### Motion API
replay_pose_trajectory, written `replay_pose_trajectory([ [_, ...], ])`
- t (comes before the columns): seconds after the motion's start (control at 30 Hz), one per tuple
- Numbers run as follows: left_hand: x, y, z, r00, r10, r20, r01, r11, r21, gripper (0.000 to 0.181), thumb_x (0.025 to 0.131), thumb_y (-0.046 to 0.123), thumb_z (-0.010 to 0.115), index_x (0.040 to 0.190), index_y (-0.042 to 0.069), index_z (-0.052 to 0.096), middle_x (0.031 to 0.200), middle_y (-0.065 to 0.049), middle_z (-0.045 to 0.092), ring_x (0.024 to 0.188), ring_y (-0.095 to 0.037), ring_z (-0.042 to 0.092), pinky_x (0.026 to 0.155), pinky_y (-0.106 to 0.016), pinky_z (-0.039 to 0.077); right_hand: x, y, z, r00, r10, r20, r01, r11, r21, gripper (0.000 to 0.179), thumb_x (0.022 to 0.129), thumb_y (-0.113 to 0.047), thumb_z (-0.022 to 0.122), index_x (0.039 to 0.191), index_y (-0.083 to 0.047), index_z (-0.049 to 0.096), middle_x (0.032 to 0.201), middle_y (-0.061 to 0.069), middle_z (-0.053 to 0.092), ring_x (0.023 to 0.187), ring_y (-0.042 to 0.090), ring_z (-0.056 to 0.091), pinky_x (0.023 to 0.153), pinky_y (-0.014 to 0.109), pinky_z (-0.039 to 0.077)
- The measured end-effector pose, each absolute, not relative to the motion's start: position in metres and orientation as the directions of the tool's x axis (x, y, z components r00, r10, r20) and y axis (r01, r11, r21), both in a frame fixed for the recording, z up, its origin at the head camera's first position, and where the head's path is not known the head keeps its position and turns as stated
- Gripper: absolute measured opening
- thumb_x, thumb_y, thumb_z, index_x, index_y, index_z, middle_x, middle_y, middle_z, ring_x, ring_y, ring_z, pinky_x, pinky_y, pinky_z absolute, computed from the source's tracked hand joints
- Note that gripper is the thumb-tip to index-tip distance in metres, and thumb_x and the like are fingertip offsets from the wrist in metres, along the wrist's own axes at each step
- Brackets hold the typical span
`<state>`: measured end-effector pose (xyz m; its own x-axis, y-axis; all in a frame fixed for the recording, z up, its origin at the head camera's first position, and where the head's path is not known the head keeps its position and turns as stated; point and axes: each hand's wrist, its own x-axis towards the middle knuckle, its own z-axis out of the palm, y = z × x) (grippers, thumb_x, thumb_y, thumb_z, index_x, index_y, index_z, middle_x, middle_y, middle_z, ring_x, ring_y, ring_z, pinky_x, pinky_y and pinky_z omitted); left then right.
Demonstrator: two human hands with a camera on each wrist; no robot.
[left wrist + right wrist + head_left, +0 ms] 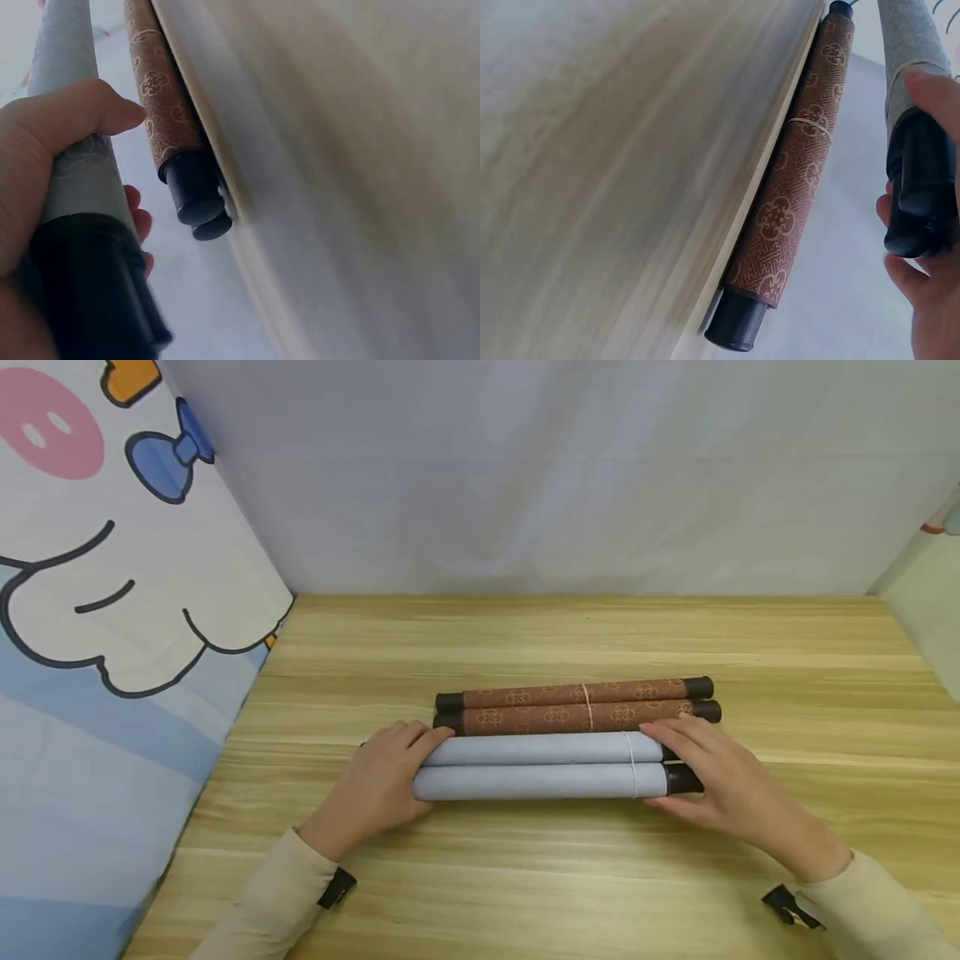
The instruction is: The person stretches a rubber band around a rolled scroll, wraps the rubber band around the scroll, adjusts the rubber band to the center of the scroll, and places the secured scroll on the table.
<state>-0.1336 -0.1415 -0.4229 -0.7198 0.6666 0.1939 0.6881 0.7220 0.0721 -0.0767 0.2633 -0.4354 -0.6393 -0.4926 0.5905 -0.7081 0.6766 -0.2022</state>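
Observation:
A pale grey-blue hanging scroll, rolled from both ends into two parallel rolls with black end knobs, lies across between my hands. My left hand grips its left end, thumb over the top and fingers round the far side in the left wrist view. At the other end my right hand holds it close to the black knobs, beside a thin white string. Just behind is a brown scroll with gold flower patterns, also double-rolled and tied with white string, on the table. In both wrist views a gap separates the two scrolls.
The wood-grain table extends on all sides of the scrolls. A pale cloth wall rises at its back edge. To the left hangs a cartoon-printed cloth. Black clips sit by both sleeves.

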Motion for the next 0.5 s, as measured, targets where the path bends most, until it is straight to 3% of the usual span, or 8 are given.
replay_pose_trajectory([
  [0.2,-0.130,-0.140,-0.423,-0.697,0.681,0.223,0.710,0.698,0.090,0.075,0.064,0.027,0.088,0.131,0.012,0.057,0.110,-0.003,0.063,0.097,-0.021,0.061,0.087,-0.040,0.053,-0.082,0.245,-0.438,-0.587,-0.565,0.580,-0.743,0.660,-0.109,0.074,0.094,-0.061,0.045,0.126,0.004,0.060,0.110,0.016,0.068,0.102,0.032,0.063,0.127,0.028,0.014],
  [0.4,-0.125,-0.124,-0.418,-0.659,0.706,0.259,0.738,0.673,0.044,0.075,0.063,0.027,0.088,0.130,0.012,0.059,0.108,-0.003,0.064,0.095,-0.020,0.062,0.085,-0.037,0.054,-0.083,0.215,-0.431,-0.599,-0.611,0.518,-0.759,0.639,-0.123,0.080,0.084,-0.059,0.068,0.137,0.000,0.054,0.124,0.011,0.066,0.113,0.028,0.063,0.115,0.041,0.036],
  [0.5,-0.124,-0.123,-0.417,-0.673,0.690,0.268,0.722,0.690,0.037,0.075,0.062,0.026,0.088,0.130,0.013,0.059,0.107,-0.003,0.064,0.094,-0.020,0.062,0.085,-0.037,0.054,-0.082,0.217,-0.423,-0.625,-0.594,0.507,-0.733,0.670,-0.118,0.091,0.080,-0.064,0.068,0.143,-0.002,0.049,0.131,0.013,0.063,0.119,0.030,0.060,0.112,0.042,0.039],
])
